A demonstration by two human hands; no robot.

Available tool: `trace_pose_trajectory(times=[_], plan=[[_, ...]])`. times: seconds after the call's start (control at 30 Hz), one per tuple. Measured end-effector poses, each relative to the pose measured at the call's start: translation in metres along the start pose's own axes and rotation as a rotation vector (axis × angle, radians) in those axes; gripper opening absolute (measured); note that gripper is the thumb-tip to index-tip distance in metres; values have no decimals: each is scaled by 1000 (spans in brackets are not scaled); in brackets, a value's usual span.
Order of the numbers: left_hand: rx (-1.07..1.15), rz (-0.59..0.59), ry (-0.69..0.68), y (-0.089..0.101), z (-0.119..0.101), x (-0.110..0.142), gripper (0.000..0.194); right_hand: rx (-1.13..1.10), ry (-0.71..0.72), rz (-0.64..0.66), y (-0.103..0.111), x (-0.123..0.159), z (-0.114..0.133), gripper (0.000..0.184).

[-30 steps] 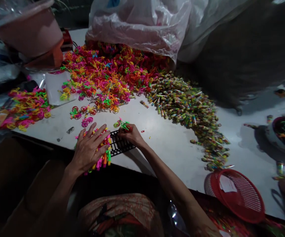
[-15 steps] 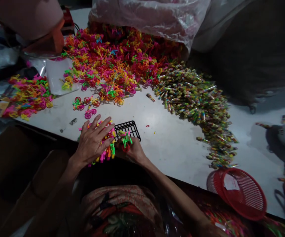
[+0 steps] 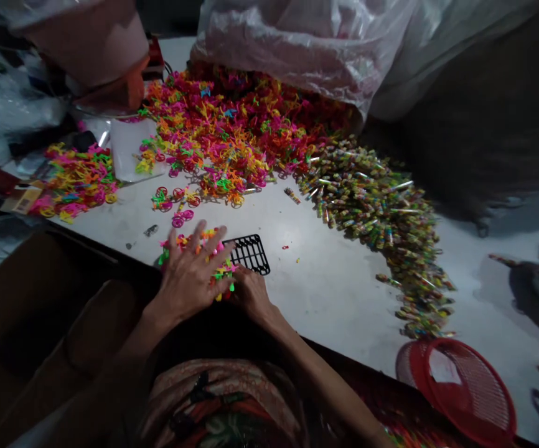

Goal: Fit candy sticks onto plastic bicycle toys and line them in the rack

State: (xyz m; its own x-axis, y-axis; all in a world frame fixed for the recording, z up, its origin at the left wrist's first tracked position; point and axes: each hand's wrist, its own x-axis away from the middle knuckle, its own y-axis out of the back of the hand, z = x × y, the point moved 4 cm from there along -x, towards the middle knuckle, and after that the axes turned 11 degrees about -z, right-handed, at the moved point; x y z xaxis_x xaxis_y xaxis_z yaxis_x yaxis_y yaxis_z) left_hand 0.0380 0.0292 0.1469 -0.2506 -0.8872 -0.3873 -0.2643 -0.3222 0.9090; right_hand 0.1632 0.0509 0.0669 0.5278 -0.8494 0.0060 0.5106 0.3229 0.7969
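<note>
My left hand lies flat with fingers spread on a row of small neon plastic toy bicycles set in a black grid tray near the table's front edge. Beside it, my right hand is curled at the near end of the row, fingers pressed against the toys; what it pinches is hidden. The right half of the black tray is bare.
A big heap of neon toy bicycles spills from a clear plastic bag at the back. A band of wrapped candies runs to the right. A smaller toy pile lies left. A red mesh basket sits front right.
My right hand carried a green and red toy from above the tray to the near end of the row, beside my left hand. The view shifted slightly.
</note>
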Motion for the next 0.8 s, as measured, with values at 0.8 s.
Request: trace_pose_trajectory(times=[0.8], plan=[[103,-99,22,-15,-4,6,30,496,483,-140,25,-153,6,25]])
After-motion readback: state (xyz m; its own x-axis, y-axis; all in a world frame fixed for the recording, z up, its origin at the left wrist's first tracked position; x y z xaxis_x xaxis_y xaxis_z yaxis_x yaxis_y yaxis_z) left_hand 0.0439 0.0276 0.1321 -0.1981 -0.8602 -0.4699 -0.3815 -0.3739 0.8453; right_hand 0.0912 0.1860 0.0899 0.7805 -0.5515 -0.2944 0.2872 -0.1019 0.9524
